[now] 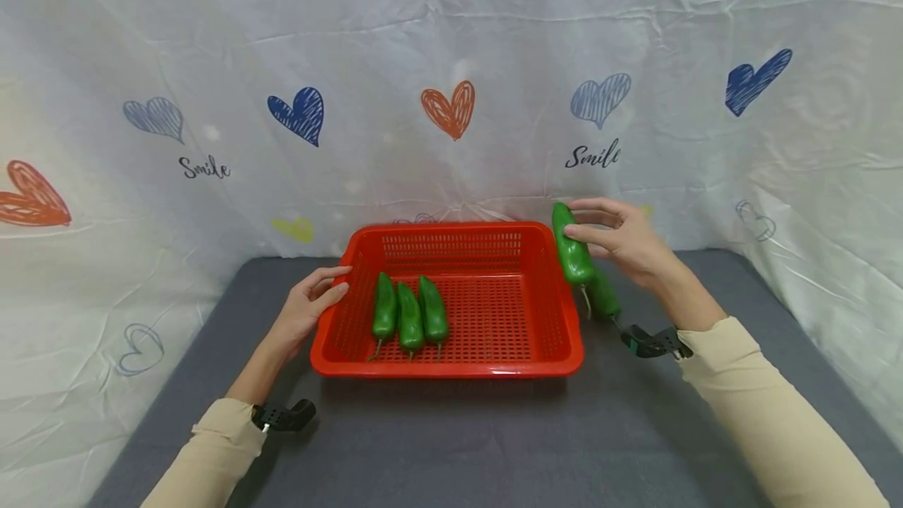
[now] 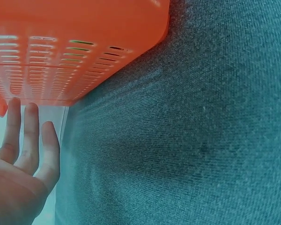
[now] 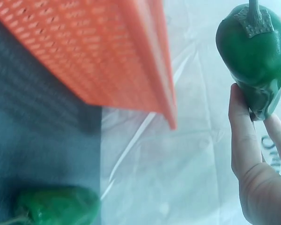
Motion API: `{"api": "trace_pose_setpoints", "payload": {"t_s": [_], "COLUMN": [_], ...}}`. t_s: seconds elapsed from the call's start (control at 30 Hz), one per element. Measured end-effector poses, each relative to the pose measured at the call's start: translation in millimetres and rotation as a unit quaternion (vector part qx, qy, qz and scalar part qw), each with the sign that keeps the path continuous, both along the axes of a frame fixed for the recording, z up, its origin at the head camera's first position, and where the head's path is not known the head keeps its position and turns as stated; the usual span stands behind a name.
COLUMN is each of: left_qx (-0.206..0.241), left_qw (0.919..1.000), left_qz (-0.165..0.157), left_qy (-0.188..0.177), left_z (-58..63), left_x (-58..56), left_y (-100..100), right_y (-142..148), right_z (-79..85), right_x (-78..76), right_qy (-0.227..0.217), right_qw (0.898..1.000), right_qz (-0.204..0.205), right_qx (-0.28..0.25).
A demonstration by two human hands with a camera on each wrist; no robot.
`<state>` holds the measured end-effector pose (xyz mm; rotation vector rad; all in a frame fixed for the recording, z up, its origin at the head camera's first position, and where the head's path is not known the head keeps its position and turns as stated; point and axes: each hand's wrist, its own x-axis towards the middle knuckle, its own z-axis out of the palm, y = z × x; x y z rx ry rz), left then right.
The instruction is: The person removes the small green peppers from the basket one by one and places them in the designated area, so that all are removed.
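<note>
My right hand (image 1: 624,245) pinches a green chili pepper (image 1: 573,253) between thumb and fingers, stem end down, above the right rim of a red plastic basket (image 1: 451,369). The right wrist view shows the held pepper (image 3: 255,51) close up, with fingers behind it. Three green peppers (image 1: 411,320) lie side by side in the left part of the basket. Another green pepper (image 1: 603,295) rests on the table just outside its right wall, partly hidden by the held one. At the left rim is my left hand (image 1: 303,316), its fingers (image 2: 30,136) fairly straight beside the basket wall.
The basket stands on a dark grey cloth-covered table (image 1: 437,445). Behind it hangs a white curtain (image 1: 508,45) printed with hearts and words. Both wrists carry black straps (image 1: 285,416).
</note>
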<state>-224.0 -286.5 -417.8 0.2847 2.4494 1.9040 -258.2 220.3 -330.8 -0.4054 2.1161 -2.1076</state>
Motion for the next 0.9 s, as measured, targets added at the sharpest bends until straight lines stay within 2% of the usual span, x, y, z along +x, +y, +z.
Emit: {"api": "trace_pose_setpoints", "payload": {"t_s": [0.23, 0.47, 0.6, 0.9], "left_qx": [0.001, 0.007, 0.011, 0.010], "left_qw": [1.0000, 1.0000, 0.9999, 0.9999], "left_qz": [0.002, 0.002, 0.002, 0.005], "left_qy": [0.000, -0.007, -0.009, -0.010], "left_z": [0.2, 0.6, 0.8, 0.4], "left_x": [0.1, 0.0, 0.3, 1.0], "left_y": [0, 1, 2, 2], "right_y": [20, 48, 68, 96], "right_z": [-8.6, -24.7, -36.4, -56.1], "right_x": [-0.4, -6.2, -10.0, -13.5], "right_qy": [0.005, 0.000, -0.003, -0.007], "right_qw": [1.000, 0.997, 0.995, 0.982], "right_qz": [-0.017, -0.041, -0.041, -0.049], "right_qx": [0.011, 0.070, 0.095, 0.181]}}
